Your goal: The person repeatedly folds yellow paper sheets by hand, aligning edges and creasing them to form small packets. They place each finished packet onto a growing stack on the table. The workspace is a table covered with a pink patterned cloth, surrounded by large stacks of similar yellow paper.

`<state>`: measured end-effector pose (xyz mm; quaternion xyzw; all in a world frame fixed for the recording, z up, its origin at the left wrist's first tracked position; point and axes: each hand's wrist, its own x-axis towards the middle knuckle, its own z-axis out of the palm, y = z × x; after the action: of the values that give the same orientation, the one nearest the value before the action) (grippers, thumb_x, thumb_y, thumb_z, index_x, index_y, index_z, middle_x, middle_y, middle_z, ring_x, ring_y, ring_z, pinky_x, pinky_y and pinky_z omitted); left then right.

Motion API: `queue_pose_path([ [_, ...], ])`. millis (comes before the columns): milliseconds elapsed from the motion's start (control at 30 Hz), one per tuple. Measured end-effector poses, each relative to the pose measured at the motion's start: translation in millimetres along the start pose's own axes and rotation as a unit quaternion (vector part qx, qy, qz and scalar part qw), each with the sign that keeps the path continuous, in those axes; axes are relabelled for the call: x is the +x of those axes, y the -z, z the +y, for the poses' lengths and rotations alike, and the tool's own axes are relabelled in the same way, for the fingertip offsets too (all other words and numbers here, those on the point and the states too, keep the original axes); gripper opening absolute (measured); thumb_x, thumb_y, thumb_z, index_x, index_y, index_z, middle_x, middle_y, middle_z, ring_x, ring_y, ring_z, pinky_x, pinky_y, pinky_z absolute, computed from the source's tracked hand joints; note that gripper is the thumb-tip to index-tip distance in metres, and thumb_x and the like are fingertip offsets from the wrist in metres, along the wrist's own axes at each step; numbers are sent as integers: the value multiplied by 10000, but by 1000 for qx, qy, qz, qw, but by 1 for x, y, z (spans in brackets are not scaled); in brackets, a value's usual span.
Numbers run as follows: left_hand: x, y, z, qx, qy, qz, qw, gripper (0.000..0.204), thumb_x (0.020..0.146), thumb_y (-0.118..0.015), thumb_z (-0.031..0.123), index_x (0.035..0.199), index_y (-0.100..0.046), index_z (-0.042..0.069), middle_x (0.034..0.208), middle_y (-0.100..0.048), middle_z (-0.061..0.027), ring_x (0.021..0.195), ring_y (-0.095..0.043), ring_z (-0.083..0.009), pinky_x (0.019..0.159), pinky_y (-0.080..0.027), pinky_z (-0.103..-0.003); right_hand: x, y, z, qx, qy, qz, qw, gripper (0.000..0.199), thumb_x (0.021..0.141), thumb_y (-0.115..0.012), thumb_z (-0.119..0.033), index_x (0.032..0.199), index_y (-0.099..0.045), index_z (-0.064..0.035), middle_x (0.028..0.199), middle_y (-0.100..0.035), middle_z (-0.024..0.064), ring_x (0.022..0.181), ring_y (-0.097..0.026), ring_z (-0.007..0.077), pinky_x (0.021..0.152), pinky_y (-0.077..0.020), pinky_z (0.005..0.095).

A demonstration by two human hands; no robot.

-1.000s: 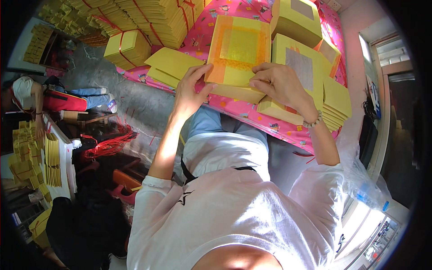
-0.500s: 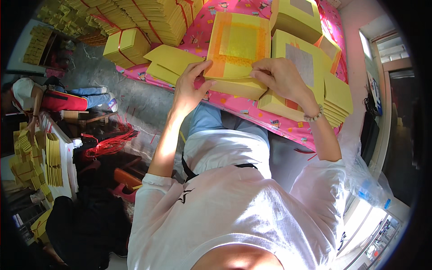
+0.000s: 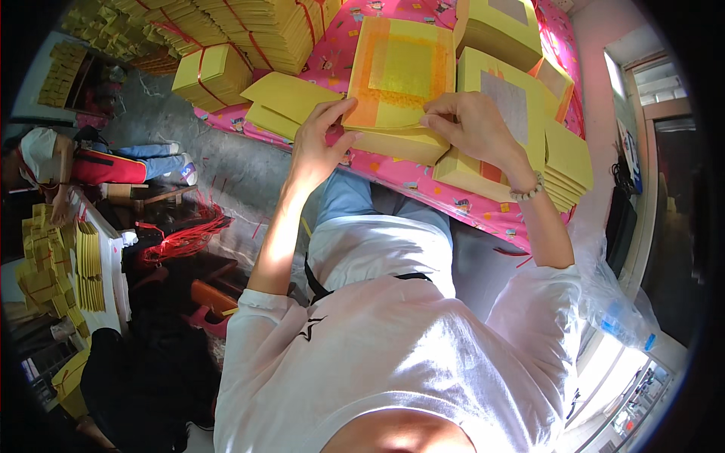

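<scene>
A thick stack of yellow paper (image 3: 404,145) lies on the pink patterned tablecloth (image 3: 393,170). Its top sheet (image 3: 400,68) bears an orange border and a shiny yellow panel, and its near edge is slightly raised. At the sheet's near left corner my left hand (image 3: 321,143) grips the edge, forefinger on top and thumb lower. My right hand (image 3: 479,128), with a beaded bracelet on the wrist, pinches the near right corner between thumb and bent fingers. Right beside it stands another yellow stack (image 3: 468,75) with a grey panel on top.
Folded yellow sheets (image 3: 291,102) lie left of my left hand, by a red-tied bundle (image 3: 213,75). Tall tied stacks (image 3: 260,34) rise behind. Loose yellow sheets (image 3: 566,162) are piled at right. Leftward, a person (image 3: 45,162) sits at a white table (image 3: 109,272) with yellow bundles.
Both hands keep hold of the sheet's near corners; my right hand has shifted very slightly upward. The seated person's arm at left has moved a little.
</scene>
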<state>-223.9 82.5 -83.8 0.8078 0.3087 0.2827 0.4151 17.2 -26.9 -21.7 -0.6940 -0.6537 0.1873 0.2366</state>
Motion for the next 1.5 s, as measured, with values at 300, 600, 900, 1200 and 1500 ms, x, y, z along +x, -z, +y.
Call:
queue_pose_path([
  [300,0,-2,-4,-19,-7,9,1000,507,755,-720,47,1242,-580,28,1121,-604,-105,875,-590,-200,797,-496,-296,0,1,-6,-15,-27,-6,999,190,805,-655,-214,792,-712,-33,646,-640,139,582,-606,309,585,-477,386],
  [600,0,-3,-5,-32,-12,11,999,512,757,-721,48,1247,-576,27,1130,-604,-112,887,-598,-201,800,-496,-295,0,-1,-7,-26,-16,6,999,192,792,-656,-212,775,-714,-29,698,-667,144,603,-625,319,591,-492,390],
  [900,0,-3,-6,-38,-2,6,999,497,762,-709,48,1241,-577,21,1144,-602,-119,920,-606,-213,821,-497,-298,-1,-5,-7,-20,-8,23,1000,195,792,-654,-205,777,-709,-19,731,-680,140,620,-634,317,598,-500,386],
  [1200,2,-5,-1,27,-35,41,998,501,739,-761,131,1204,-602,34,1202,-561,-143,1083,-543,-292,929,-458,-375,-4,-8,-5,-22,5,33,999,203,798,-650,-200,739,-683,-8,754,-680,130,647,-635,316,604,-495,386],
  [1500,20,-11,35,197,-177,11,964,471,742,-747,193,1178,-623,66,1210,-575,-99,1114,-507,-302,969,-382,-433,-3,5,-15,25,25,84,996,202,843,-642,-204,857,-680,-6,858,-678,144,723,-643,300,652,-495,371],
])
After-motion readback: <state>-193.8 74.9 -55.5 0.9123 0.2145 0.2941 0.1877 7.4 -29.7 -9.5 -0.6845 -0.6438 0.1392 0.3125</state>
